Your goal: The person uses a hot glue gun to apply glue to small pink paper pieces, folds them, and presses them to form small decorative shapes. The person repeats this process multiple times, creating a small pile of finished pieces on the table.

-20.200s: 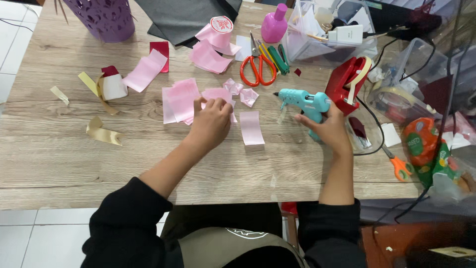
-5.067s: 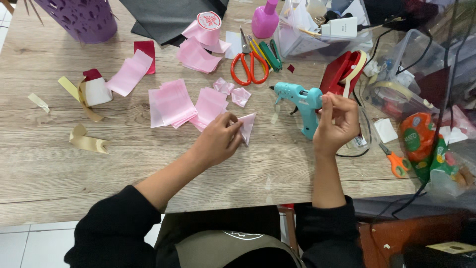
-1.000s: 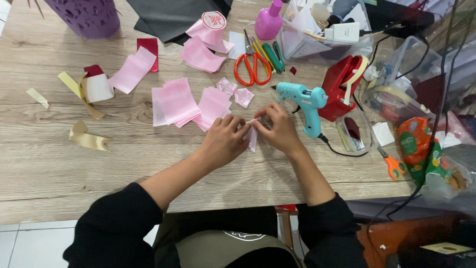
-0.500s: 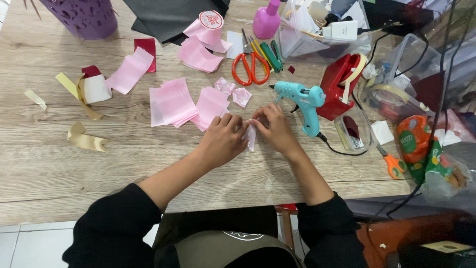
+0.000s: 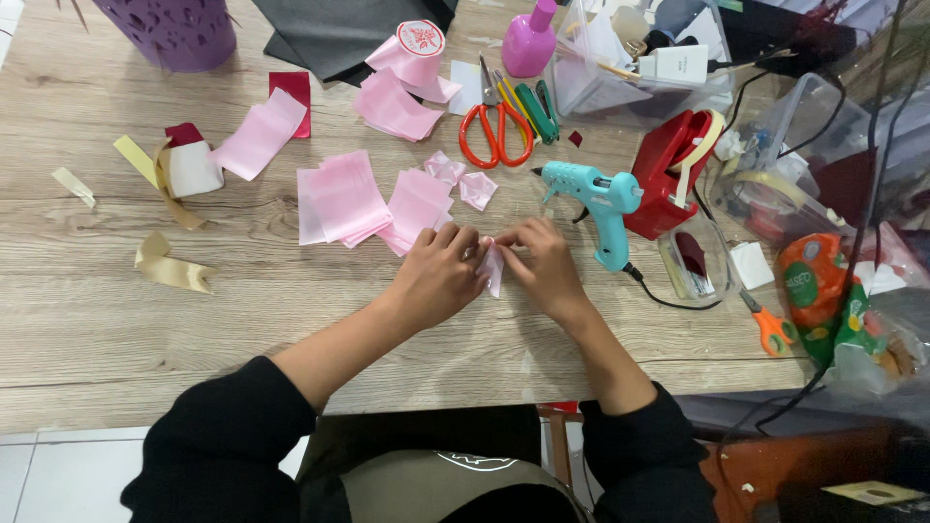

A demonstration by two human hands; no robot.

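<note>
My left hand (image 5: pixel 438 276) and my right hand (image 5: pixel 544 266) meet over the wooden table (image 5: pixel 116 339), both pinching one small folded pink ribbon piece (image 5: pixel 493 268) between their fingertips. Just behind the left hand lies a stack of cut pink ribbon squares (image 5: pixel 341 199) and a second pile (image 5: pixel 418 203). Two small folded pink petals (image 5: pixel 463 182) rest beyond the hands. A teal glue gun (image 5: pixel 603 199) stands on the table just right of my right hand, its cord trailing away to the right.
Orange scissors (image 5: pixel 494 131), a pink ribbon roll (image 5: pixel 417 53), a red tape dispenser (image 5: pixel 670 165), a purple basket (image 5: pixel 179 29), a pink bottle (image 5: pixel 531 44), gold ribbon scraps (image 5: pixel 170 266), a clear plastic box (image 5: pixel 620 58) and small orange scissors (image 5: pixel 770 329) surround the work spot.
My right hand let go of the glue gun, which now stands on the table, and joined the left hand on the pink piece. In the last second the hands barely moved.
</note>
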